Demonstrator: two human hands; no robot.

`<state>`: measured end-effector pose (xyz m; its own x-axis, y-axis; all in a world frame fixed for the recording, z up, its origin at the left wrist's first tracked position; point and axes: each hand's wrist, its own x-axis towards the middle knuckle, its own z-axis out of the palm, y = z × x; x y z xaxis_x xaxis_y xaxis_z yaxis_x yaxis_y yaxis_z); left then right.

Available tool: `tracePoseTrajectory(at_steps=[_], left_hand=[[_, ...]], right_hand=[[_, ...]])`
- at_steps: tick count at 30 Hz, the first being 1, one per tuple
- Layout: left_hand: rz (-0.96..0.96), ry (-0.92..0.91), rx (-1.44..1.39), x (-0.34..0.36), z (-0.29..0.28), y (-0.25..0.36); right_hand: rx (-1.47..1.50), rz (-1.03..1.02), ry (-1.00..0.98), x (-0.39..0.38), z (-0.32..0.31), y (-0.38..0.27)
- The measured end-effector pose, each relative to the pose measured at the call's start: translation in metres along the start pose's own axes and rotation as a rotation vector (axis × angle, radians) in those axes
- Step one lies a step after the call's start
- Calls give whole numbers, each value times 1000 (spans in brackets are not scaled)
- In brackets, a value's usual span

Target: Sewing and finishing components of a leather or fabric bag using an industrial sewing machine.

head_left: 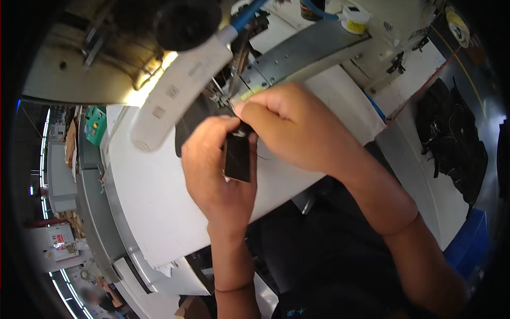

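My left hand point(212, 165) is closed around a dark, flat rectangular piece point(237, 159), its thumb near the upper end and its fingers along the far side. Just above and to the right, my right hand point(292, 125) is pinched, with its fingertips close to the needle area point(220, 98) of a sewing machine. What those fingertips hold is too small or hidden to make out. A thin dark thread hangs beside the piece. Dark material lies under the needle, partly covered by my hands. The machine's grey metal bed point(303, 56) stretches off to the far right.
A white panel with buttons point(175, 95) slants over the left of the machine, beside a bright lamp. Below lies the white tabletop point(154, 196). Black pieces point(451, 133) are heaped at right, above a blue bin point(473, 250). Another person point(109, 297) is at lower left.
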<state>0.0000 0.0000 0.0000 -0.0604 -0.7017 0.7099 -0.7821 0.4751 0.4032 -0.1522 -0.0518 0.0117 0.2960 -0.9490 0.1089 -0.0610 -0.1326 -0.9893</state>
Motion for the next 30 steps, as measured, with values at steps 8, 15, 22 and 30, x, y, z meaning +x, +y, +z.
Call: tracePoseTrajectory(at_steps=[8, 15, 22, 30], left_hand=[[109, 125, -13, -16, 16, -13], [167, 204, 125, -23, 22, -11], [112, 293, -25, -18, 31, -6], [91, 290, 64, -12, 34, -9]], right_hand=[[-442, -420, 134, -16, 0, 35], [-634, -577, 304, -27, -4, 33], [-742, -749, 349, -9, -14, 20], [-728, -753, 340, 1, -14, 17]])
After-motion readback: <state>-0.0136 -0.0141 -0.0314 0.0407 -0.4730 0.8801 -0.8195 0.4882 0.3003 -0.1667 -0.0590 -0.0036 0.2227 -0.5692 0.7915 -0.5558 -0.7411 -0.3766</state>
